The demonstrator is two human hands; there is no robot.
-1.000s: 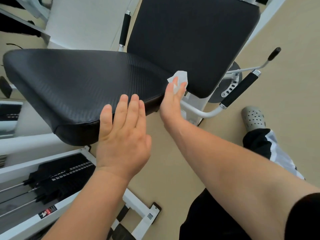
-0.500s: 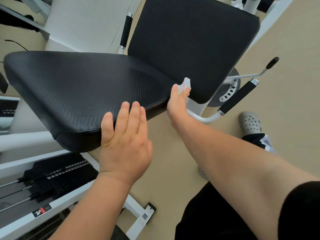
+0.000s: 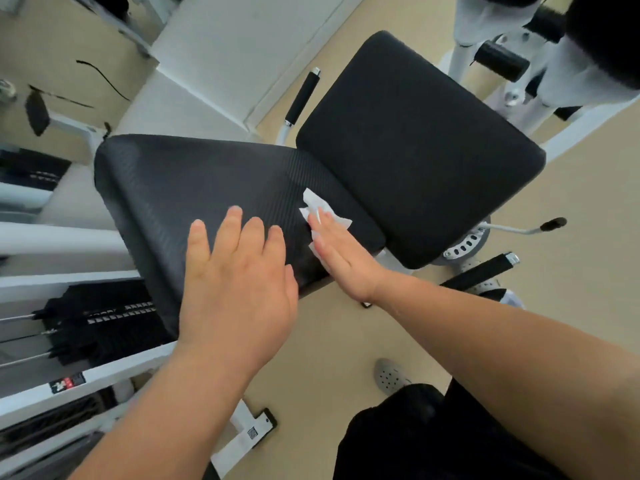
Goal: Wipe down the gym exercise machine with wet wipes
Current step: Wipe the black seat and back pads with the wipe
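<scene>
Head view: the white wet wipe (image 3: 323, 216) lies crumpled on the ribbed black pad (image 3: 194, 188), towards the end that meets the smooth black pad (image 3: 415, 147) and not far from the near edge. The right hand (image 3: 341, 258) presses it flat onto the pad, fingers straight and together, palm down. The left hand (image 3: 239, 278) is spread open above the ribbed pad's near edge, fingers straight and apart, holding nothing — whether it touches the surface cannot be told.

Left of the pad, inside the white frame, stands the black weight stack (image 3: 100, 323); its row of white marks is too blurred to read. A small black-and-red label (image 3: 67, 382) on the frame rail below is also illegible. A QR-code sticker (image 3: 252, 433) sits on the frame's white foot. Beyond the smooth pad's right corner a thin lever (image 3: 552, 223) with a black knob juts out. A grey perforated shoe (image 3: 391, 375) rests on the beige floor.
</scene>
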